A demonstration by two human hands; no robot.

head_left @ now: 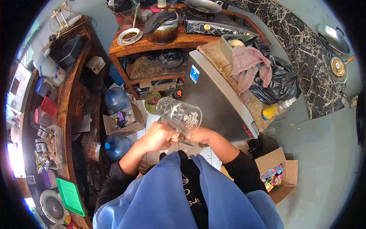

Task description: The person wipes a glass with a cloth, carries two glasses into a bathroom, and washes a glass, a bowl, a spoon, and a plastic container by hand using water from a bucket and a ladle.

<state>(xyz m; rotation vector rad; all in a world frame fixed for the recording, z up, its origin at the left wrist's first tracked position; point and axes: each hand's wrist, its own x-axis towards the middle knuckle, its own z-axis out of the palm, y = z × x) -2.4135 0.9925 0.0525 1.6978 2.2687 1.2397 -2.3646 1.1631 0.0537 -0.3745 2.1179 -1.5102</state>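
Note:
A clear glass mug (179, 114) with white printed lettering is held up in front of my body, tilted well over on its side. My left hand (162, 135) is closed at the near side of the mug, its fingers wrapped where the handle appears to be. Close by, my right hand (201, 135) is curled just below the lettered end of the glass. Its fingertips are partly hidden behind the mug, so what they grip cannot be made out.
A grey fridge (213, 99) lies just beyond my hands, with a checked cloth (251, 66) on top. A wooden counter (160, 45) carries a pot (164, 32) and a stove (217, 26). Cardboard boxes (280, 171) and water jugs (116, 100) stand on the floor.

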